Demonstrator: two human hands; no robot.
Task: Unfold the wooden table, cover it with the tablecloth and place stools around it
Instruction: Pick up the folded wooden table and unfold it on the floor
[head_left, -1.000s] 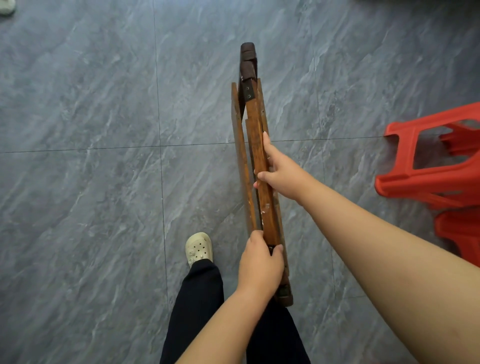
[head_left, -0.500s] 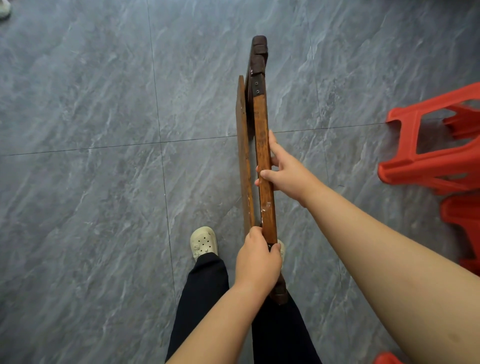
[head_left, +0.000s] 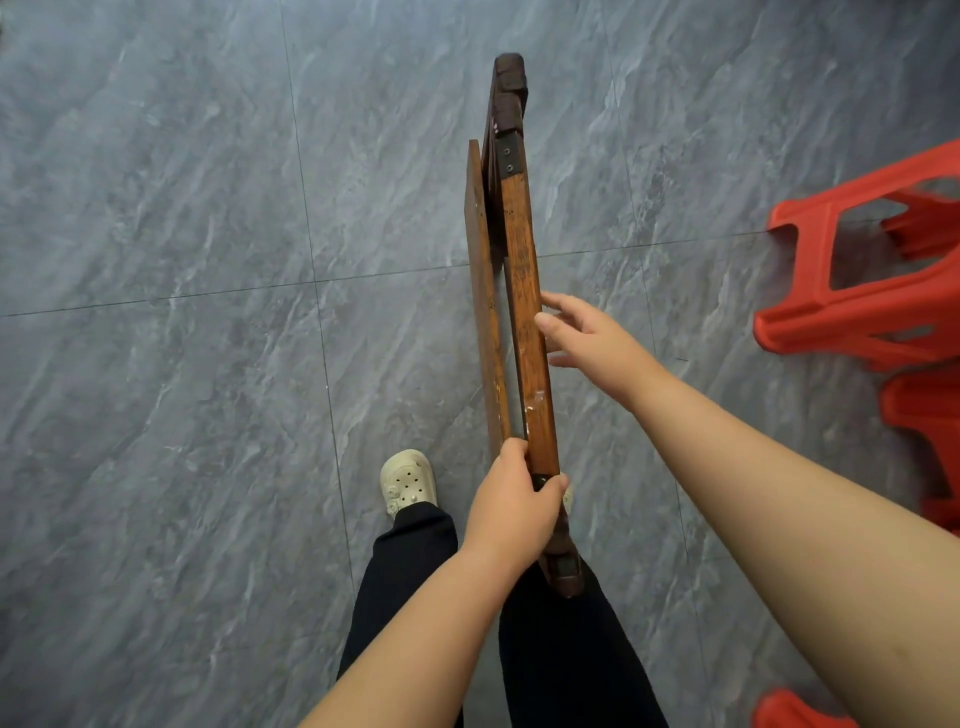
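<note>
table (head_left: 480, 291) was folded flat; judged stiff, fairly heavy | left hand (head_left: 514, 499) gripped near end of rail (head_left: 522, 270) | right hand (head_left: 587, 338) lay spread beside mid-rail | rail seemed the best hold

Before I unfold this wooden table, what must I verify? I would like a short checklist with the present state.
1. Grip of the left hand on the folded table: ok, fingers curl round its near end.
2. Grip of the right hand: not ok, open fingers only touch the side.
3. Distance to the red stools: ok, they stand apart on the right.
4. Feet out of the way: cannot tell, one shoe shows, the other is mostly hidden.
5. Latch released: cannot tell.
</note>
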